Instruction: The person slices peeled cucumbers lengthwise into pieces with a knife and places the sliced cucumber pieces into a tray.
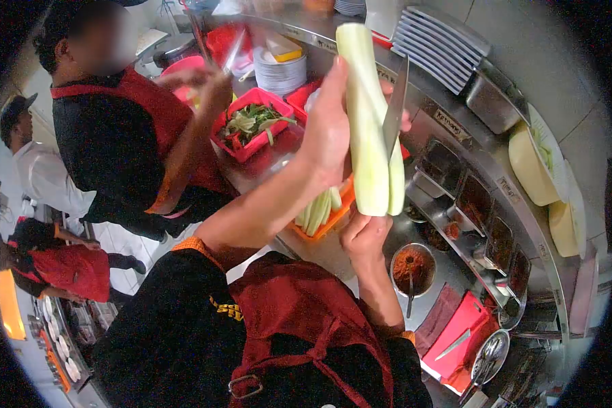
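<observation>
A long, pale green peeled vegetable (364,115) stands nearly upright in front of me. My left hand (326,126) is wrapped round its upper part, with fingertips showing on the far side. The knife (396,105) has its tip upward, and its blade sits lengthwise in the vegetable's right side, where a strip is partly split off. Closed at the vegetable's lower end is my right hand (366,234), on the knife's handle side; the handle itself is hidden. Below and behind, an orange tray (347,197) holds several pale green strips (316,214).
A co-worker (115,122) at the left holds another knife. Red basket of leaves (242,151), stacked plates (279,71), bowl of red paste (413,270) and red board (455,333) with a knife lie around. Metal containers (476,200) line the right; other people stand far left.
</observation>
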{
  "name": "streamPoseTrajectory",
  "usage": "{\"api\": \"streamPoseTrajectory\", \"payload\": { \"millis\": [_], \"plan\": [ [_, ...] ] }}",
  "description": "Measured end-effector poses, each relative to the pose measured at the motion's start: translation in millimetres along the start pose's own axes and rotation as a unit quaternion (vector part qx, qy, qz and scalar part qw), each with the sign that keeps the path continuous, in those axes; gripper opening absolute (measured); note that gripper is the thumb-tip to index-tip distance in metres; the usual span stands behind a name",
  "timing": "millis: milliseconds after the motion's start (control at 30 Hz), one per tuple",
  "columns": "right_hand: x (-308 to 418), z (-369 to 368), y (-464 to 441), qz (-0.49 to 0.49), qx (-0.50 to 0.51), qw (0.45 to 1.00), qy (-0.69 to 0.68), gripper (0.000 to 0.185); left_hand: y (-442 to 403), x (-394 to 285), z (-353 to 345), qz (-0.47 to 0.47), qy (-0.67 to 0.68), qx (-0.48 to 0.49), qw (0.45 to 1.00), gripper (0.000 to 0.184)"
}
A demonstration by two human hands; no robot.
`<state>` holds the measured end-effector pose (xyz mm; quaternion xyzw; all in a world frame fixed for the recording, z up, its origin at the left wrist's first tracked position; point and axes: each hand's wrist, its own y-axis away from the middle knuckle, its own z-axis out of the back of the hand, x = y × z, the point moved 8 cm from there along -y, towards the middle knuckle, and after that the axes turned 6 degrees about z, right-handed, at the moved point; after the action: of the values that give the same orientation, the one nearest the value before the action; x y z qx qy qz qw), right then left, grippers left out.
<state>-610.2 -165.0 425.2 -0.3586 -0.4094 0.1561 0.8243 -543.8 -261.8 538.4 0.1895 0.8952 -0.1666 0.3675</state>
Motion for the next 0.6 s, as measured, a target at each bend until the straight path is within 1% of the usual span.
{"api": "streamPoseTrajectory", "payload": {
  "millis": [67,100,133,167,200,267,367,433,467,533,600],
  "plan": [
    [3.8,5.2,-1.3,-0.014,-0.041,0.999,-0.008,0.035,-4.7,-24.4,-6.5,-0.017,-0.011,0.006,1.0,0.062],
    [5.4,4.1,1.2,-0.014,-0.04,0.999,-0.007,0.035,-7.6,-35.1,-6.6,-0.031,-0.022,0.01,0.999,0.065],
    [1.1,0.7,5.2,-0.047,-0.023,0.999,-0.005,0.033,-13.4,-38.8,-7.6,-0.034,-0.037,0.033,0.998,0.067],
    [-4.2,-2.1,7.8,-0.08,-0.007,0.997,-0.003,0.032,-14.9,-38.0,-6.5,-0.034,-0.036,0.032,0.998,0.067],
    [0.2,-0.1,4.7,-0.041,-0.023,0.999,0.012,0.031,-16.5,-36.4,-7.7,-0.023,-0.036,0.038,0.998,0.068],
    [-1.6,-1.5,5.2,-0.032,-0.025,0.999,0.009,0.032,-16.9,-35.3,-8.7,-0.014,-0.037,0.045,0.998,0.068],
    [1.0,-1.6,3.5,-0.015,-0.03,0.999,0.007,0.034,-18.3,-35.2,-3.4,-0.012,-0.047,0.019,0.999,0.07],
    [2.2,-1.9,4.6,-0.003,-0.036,0.999,0.009,0.035,-20.8,-34.7,-1.6,0.013,-0.009,0.015,1.0,0.07],
    [-0.5,-5.8,7.4,-0.005,-0.021,1.0,0.006,0.035,-19.6,-35.3,-2.8,0.012,-0.009,0.015,1.0,0.07],
    [-6.8,-11.2,9.1,-0.006,-0.006,1.0,0.002,0.036,-17.1,-31.7,1.3,0.037,-0.006,-0.025,0.999,0.068],
    [-4.3,-12.0,7.0,0.05,-0.011,0.997,0.053,0.036,-18.1,-26.4,7.7,0.044,0.01,-0.021,0.999,0.067]
  ]
}}
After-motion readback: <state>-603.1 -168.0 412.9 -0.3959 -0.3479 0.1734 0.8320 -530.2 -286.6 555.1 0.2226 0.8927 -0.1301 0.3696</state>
